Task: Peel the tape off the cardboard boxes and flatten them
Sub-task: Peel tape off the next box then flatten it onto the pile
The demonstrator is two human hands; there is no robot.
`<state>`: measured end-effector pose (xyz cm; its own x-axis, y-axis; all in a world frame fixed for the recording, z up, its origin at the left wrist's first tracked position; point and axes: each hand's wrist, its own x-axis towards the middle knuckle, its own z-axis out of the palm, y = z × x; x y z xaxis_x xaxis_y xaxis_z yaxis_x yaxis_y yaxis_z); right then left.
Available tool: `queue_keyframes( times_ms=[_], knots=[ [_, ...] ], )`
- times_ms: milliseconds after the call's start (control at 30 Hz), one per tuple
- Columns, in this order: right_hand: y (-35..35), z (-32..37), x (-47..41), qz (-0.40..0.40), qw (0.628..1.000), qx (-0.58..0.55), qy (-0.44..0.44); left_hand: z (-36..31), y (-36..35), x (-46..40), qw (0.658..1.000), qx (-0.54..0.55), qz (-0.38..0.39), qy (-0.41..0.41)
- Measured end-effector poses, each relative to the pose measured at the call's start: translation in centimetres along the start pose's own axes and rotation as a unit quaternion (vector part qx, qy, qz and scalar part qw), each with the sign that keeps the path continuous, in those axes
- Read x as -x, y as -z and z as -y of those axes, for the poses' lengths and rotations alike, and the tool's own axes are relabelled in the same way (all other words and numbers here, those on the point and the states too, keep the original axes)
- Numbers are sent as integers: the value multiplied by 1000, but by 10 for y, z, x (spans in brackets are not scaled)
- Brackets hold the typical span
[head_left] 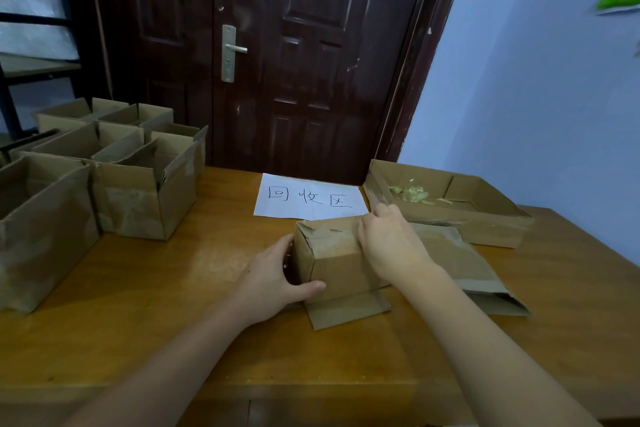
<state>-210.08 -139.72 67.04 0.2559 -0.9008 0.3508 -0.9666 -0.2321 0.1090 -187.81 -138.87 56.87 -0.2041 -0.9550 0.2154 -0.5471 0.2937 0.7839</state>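
Cardboard box at table centre, near side of white paper sheet, bottom flap folded out toward viewer. Left hand grips box's left end, thumb along near face. Right hand atop box, fingertips pinched at far top edge; tape not discernible. Flattened cardboard just right. Open boxes far left. Shallow box with tape scraps far right.

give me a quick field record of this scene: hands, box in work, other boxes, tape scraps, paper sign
left hand: grips the left end of the small brown cardboard box
right hand: fingers pinch at the box's top far edge
unflattened boxes: open, grouped on the left of the wooden table
flattened cardboard: lies right of the box
shallow cardboard tray: holds crumpled clear tape scraps
white paper sign: handwritten, behind the box
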Motion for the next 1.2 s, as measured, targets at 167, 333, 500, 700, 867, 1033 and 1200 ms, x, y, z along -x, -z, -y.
queue_keyframes(
  times_ms=[167, 333, 500, 700, 867, 1033, 1200],
  knots=[
    [7, 1, 7, 11, 999, -45, -25, 2, -1, -1, 1000, -4, 5, 5],
    [8, -10, 10, -15, 967, -232, -102, 1, 0, 0, 1000, -3, 13, 11],
    [13, -20, 5, -6, 929, -340, -146, 2, 0, -1, 1000, -4, 14, 14],
    [9, -24, -1, 50, 895, -394, -205, 3, 0, -1, 1000, 1, 10, 7],
    [-1, -17, 1, 13, 842, -487, -233, 3, 0, -1, 1000, 8, 1, -6],
    [-2, -13, -4, -34, 893, -378, -242, 1, 2, 2, 1000, 14, -4, -18],
    [0, -14, -2, -53, 928, -306, -206, -2, 2, 2, 1000, 12, -14, -21]
  ],
)
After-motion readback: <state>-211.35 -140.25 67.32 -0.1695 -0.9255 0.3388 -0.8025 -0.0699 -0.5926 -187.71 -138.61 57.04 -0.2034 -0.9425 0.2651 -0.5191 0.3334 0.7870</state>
